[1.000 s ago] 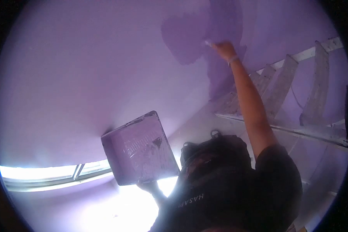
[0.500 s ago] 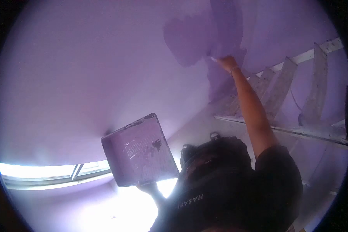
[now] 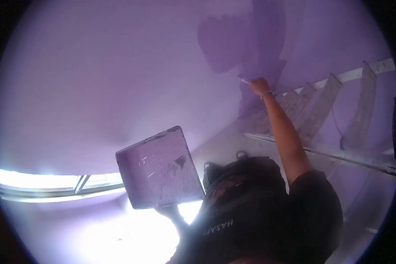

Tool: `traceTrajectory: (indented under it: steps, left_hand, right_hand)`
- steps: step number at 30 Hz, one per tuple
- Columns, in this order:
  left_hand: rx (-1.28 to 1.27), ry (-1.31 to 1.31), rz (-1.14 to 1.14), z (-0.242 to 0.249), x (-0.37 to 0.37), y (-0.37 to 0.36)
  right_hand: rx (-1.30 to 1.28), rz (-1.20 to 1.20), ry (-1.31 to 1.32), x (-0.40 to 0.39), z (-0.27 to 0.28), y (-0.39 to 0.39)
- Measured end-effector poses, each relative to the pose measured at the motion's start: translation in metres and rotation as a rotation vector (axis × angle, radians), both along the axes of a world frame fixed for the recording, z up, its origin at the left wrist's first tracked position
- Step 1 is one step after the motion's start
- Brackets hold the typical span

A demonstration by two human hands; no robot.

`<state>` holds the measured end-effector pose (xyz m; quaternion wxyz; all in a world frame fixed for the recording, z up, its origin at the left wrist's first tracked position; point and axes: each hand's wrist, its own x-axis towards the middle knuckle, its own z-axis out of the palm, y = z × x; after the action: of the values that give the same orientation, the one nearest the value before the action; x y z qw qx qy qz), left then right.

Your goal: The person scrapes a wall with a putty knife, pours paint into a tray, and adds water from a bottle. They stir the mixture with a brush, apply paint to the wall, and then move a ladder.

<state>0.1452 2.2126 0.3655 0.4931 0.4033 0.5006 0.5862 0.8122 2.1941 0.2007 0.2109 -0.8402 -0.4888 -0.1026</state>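
My right hand (image 3: pixel 259 85), at the end of an outstretched arm, is closed round a slim pale handle, which looks like a paintbrush (image 3: pixel 245 81). Its tip is at the lilac wall (image 3: pixel 119 83), by the lower edge of a darker purple painted patch (image 3: pixel 226 44); the bristles are hard to make out. My left hand (image 3: pixel 168 210) grips the near edge of a paint tray (image 3: pixel 160 169), its fingers partly hidden beneath it. Purple paint coats the tilted tray, with dark smears on its rim and ribbed floor.
A worn wooden staircase or ladder with pale treads (image 3: pixel 323 105) stands at the right, close to my right arm. A bright window (image 3: pixel 35 180) is at the lower left. My dark T-shirt (image 3: pixel 259 220) fills the lower middle.
My right hand and the brush have moved down along the wall, to below the patch's lower edge. The view has shifted slightly. The tray stays in my left hand.
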Motion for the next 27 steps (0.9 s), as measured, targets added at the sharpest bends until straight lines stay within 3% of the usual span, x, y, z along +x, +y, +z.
traceTrajectory:
  steps: [1, 2, 3, 4, 5, 6, 8, 9, 10, 11, 12, 13, 14, 15, 16, 17, 18, 20, 21, 22, 24, 27]
  left_hand:
    - [0.027, 0.177, -0.066, -0.003, -0.003, 0.0]
    - [0.022, 0.18, -0.055, -0.006, -0.007, 0.001]
    - [0.052, 0.292, -0.086, -0.009, -0.011, 0.003]
    - [0.081, 0.407, -0.121, -0.012, -0.016, 0.002]
    - [0.074, 0.415, -0.118, -0.007, -0.013, -0.002]
    - [0.097, 0.375, -0.107, 0.001, -0.003, -0.005]
    - [0.113, 0.335, -0.094, 0.023, 0.018, -0.014]
    - [-0.021, -0.11, -0.017, 0.04, 0.03, -0.017]
    - [-0.155, -0.559, 0.062, 0.047, 0.037, -0.017]
    - [-0.155, -0.566, 0.062, 0.036, 0.03, -0.014]
    - [-0.025, -0.14, 0.065, 0.014, 0.016, -0.009]
    - [0.104, 0.277, 0.066, -0.002, 0.005, -0.008]
    - [0.097, 0.258, 0.068, -0.009, -0.006, -0.011]
    - [0.116, 0.692, 0.083, -0.013, -0.015, -0.014]
    - [0.141, 1.12, 0.096, -0.018, -0.013, -0.015]
    - [0.016, 0.448, 0.083, 0.021, 0.024, -0.021]
    - [0.017, 0.428, 0.085, 0.019, 0.03, -0.018]
    - [-0.293, -0.558, 0.11, 0.022, 0.008, -0.015]
    - [-0.166, 0.309, 0.145, -0.064, -0.056, -0.01]
    - [-0.172, 0.316, 0.146, -0.05, -0.052, -0.012]
    - [-0.238, -0.386, 0.086, -0.017, -0.029, -0.008]
    - [-0.178, -0.37, 0.06, -0.042, -0.046, -0.005]
  right_hand:
    - [-0.005, 0.013, -0.002, -0.002, 0.026, 0.008]
    - [-0.046, -0.065, 0.11, 0.0, 0.052, 0.018]
    - [-0.09, -0.145, 0.222, -0.026, 0.136, 0.021]
    - [0.065, -0.189, 0.601, -0.054, 0.231, 0.013]
    - [0.403, -0.034, 0.601, -0.06, 0.269, 0.01]
    - [0.741, 0.122, 0.583, -0.062, 0.293, 0.008]
    - [0.788, 0.085, 0.65, -0.076, 0.339, 0.005]
    - [0.842, 0.044, 0.711, -0.08, 0.349, 0.005]
    - [0.84, 0.045, 0.708, -0.079, 0.34, 0.007]
    - [0.671, -0.011, 0.697, -0.076, 0.316, 0.014]
    - [0.498, -0.068, 0.678, -0.069, 0.281, 0.024]
    - [0.641, 0.042, 0.409, -0.052, 0.199, 0.04]
    - [0.377, -0.159, 0.635, -0.057, 0.159, 0.038]
    - [0.434, -0.071, 0.295, -0.054, 0.084, 0.038]
    - [0.381, -0.093, 0.246, -0.068, 0.063, 0.024]
    - [0.195, -0.121, 0.279, -0.063, 0.026, 0.027]
    - [0.014, -0.151, 0.31, -0.052, 0.004, 0.032]
    - [-0.07, 0.003, 0.188, -0.045, 0.103, 0.056]
    - [-0.072, 0.008, 0.187, -0.064, 0.187, 0.058]
    - [0.366, 0.003, 0.728, -0.081, 0.274, 0.058]
    - [0.636, 0.109, 0.798, -0.1, 0.356, 0.058]
    - [0.675, 0.129, 0.769, -0.103, 0.364, 0.068]
